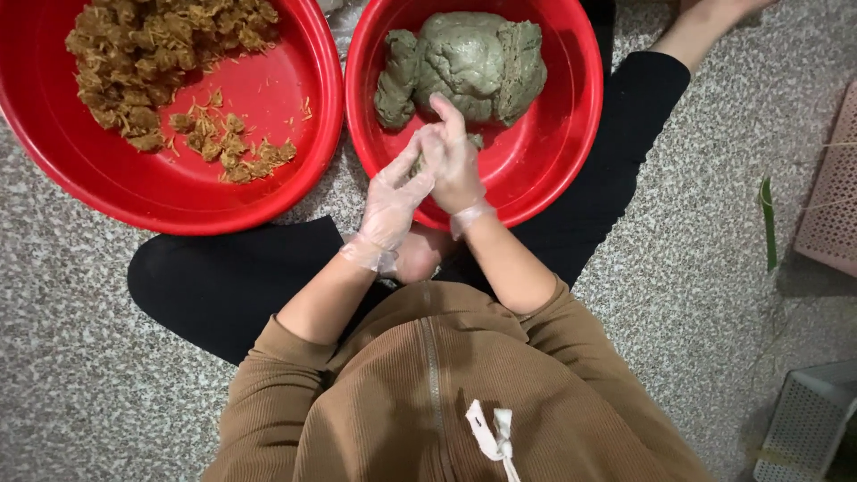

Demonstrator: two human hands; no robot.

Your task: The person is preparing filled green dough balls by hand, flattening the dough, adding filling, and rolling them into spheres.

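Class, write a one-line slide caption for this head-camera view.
Gloved left hand and right hand press a small piece of grey-green dough over a red basin, beside another basin of brown shredded filling.

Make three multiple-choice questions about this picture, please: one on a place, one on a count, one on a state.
1. Where is the grey-green dough?
A. in the right basin
B. on the floor
C. in the left basin

2. How many red basins are there?
A. one
B. two
C. three

3. How are the hands?
A. bare and apart
B. gloved, pressed together around a small piece of dough
C. resting on the knees

Answers: 1 A, the big lump lies inside it. 2 B, they stand side by side. 3 B, the left hand and right hand wear clear gloves and meet.
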